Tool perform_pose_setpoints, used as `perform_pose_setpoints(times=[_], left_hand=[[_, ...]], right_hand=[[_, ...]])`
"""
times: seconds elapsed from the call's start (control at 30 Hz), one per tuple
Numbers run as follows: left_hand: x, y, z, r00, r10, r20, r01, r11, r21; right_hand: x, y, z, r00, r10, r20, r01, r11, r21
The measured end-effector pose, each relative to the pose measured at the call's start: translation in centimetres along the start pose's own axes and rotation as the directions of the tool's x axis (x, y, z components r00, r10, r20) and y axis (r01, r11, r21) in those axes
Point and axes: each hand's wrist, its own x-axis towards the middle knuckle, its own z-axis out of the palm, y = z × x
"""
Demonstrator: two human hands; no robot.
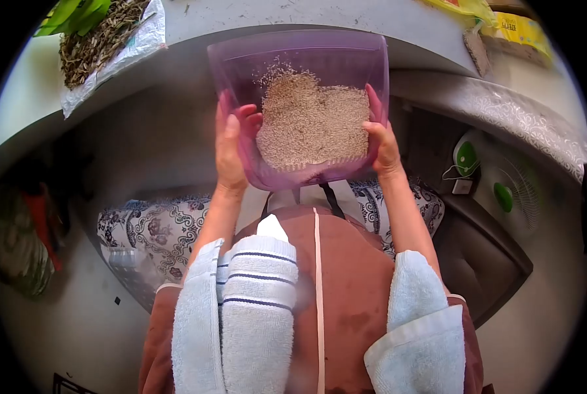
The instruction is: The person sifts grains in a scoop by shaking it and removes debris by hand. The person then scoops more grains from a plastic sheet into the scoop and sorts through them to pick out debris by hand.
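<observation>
A translucent purple plastic container (352, 56) is held up in front of me, tilted so that its inside faces me. Small pale-brown grains (313, 128) lie heaped in it, and a few stick to the back wall. My left hand (230, 151) grips its left side, thumb outside and fingers partly seen through the plastic. On the opposite side, my right hand (385, 146) clasps the wall with the thumb over the edge. The exact kind of grain cannot be made out.
A pale counter (267, 14) runs behind the container. Brown dried chips (99, 39) lie on a white sheet at its left. Yellow packages (520, 29) stand at the right. Below are a patterned cloth-covered seat (152, 236), a brown cushioned seat (480, 253) and a fan (513, 194).
</observation>
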Motion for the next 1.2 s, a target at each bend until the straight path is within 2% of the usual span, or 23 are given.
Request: perform_pose_setpoints(times=[0.07,0.13,0.17,0.27,0.3,0.33,0.4,0.43,0.47,0.53,0.57,0.6,0.67,0.7,0.73,0.8,0.87,0.93,1.0,1.07,1.1,1.13,1.2], left_hand=[[1.5,1.6,-4.3,0.996,-0.075,0.049,0.079,0.993,-0.089],[2.2,3.5,-5.1,0.987,-0.112,0.113,0.124,0.987,-0.101],[1.7,3.6,-4.8,0.983,-0.155,0.099,0.168,0.975,-0.148],[0.5,2.3,1.5,0.997,0.067,-0.038,-0.062,0.991,0.121],[-0.3,1.5,3.2,0.997,0.060,-0.049,-0.054,0.993,0.108],[-0.7,0.4,4.1,0.988,0.117,-0.097,-0.089,0.963,0.253],[-0.7,0.2,2.5,1.000,-0.005,-0.004,0.004,1.000,-0.011],[0.0,0.7,0.1,0.998,-0.064,-0.020,0.064,0.998,0.020],[1.0,1.0,-2.6,0.993,-0.107,0.040,0.111,0.987,-0.114],[1.8,3.2,-5.3,0.979,-0.185,0.087,0.198,0.965,-0.172],[2.0,3.9,-6.0,0.963,-0.228,0.140,0.255,0.944,-0.212],[1.8,4.3,-5.0,0.978,-0.186,0.099,0.201,0.964,-0.175],[1.1,4.0,-1.3,0.994,-0.100,0.036,0.103,0.991,-0.091],[0.8,2.9,0.2,0.999,0.016,-0.038,-0.013,0.996,0.087],[-0.1,2.6,2.3,1.000,0.003,-0.029,-0.003,1.000,-0.006],[-0.6,1.7,2.6,0.998,0.018,-0.059,-0.018,1.000,-0.011],[-0.7,2.4,-0.9,0.990,-0.138,-0.013,0.135,0.979,-0.151],[-0.6,4.1,-3.3,0.984,-0.162,0.079,0.175,0.959,-0.221],[-0.5,4.2,-2.6,0.987,-0.137,0.080,0.153,0.951,-0.268],[-0.6,2.7,0.0,0.998,-0.027,-0.050,0.026,1.000,-0.012],[-0.8,1.9,0.6,1.000,-0.013,-0.009,0.013,1.000,-0.025],[-0.8,1.3,1.0,0.999,0.032,-0.013,-0.032,0.999,0.008],[-1.3,1.9,-0.8,0.996,-0.092,-0.016,0.089,0.988,-0.125]], right_hand=[[-1.6,2.1,3.5,0.992,-0.117,-0.045,0.106,0.975,-0.193],[-2.0,3.2,5.5,0.992,-0.109,-0.059,0.095,0.974,-0.204],[-1.6,3.1,4.6,0.996,-0.035,-0.085,0.015,0.974,-0.226],[0.5,0.1,0.1,0.980,0.191,-0.045,-0.194,0.979,-0.062],[0.8,-0.6,-1.5,0.979,0.204,0.021,-0.205,0.979,0.011],[0.6,-1.4,-1.8,0.981,0.182,0.071,-0.187,0.980,0.071],[-0.3,-1.5,-0.8,0.992,0.115,0.046,-0.120,0.985,0.121],[-1.0,-1.0,0.8,0.999,0.040,-0.019,-0.041,0.999,-0.020],[-1.9,-0.1,2.9,0.997,-0.039,-0.067,0.028,0.986,-0.163],[-3.2,2.6,6.2,0.980,-0.185,-0.069,0.157,0.943,-0.295],[-3.0,2.5,6.2,0.990,-0.109,-0.092,0.079,0.955,-0.285],[-3.0,2.4,6.0,0.993,-0.033,-0.116,0.001,0.963,-0.271],[-0.9,2.0,2.1,0.993,0.104,-0.053,-0.105,0.994,-0.008],[-0.6,0.7,1.1,0.985,0.165,-0.056,-0.162,0.985,0.051],[-0.5,-0.3,0.0,0.977,0.211,-0.014,-0.208,0.971,0.119],[-1.0,-0.8,0.0,0.981,0.189,0.041,-0.193,0.968,0.159],[-1.9,0.5,2.0,0.996,0.068,-0.057,-0.070,0.997,-0.030],[-3.1,1.5,5.1,1.000,-0.014,-0.007,0.012,0.975,-0.223],[-2.2,1.7,4.4,0.993,0.102,-0.056,-0.112,0.972,-0.207],[-1.3,0.5,1.7,0.978,0.204,-0.044,-0.204,0.979,0.003],[-1.3,-0.5,1.2,0.982,0.182,-0.054,-0.182,0.983,0.008],[-1.6,-0.9,1.1,0.989,0.147,0.004,-0.146,0.985,0.090],[-2.2,-0.4,2.3,0.997,0.077,-0.031,-0.075,0.996,0.049]])
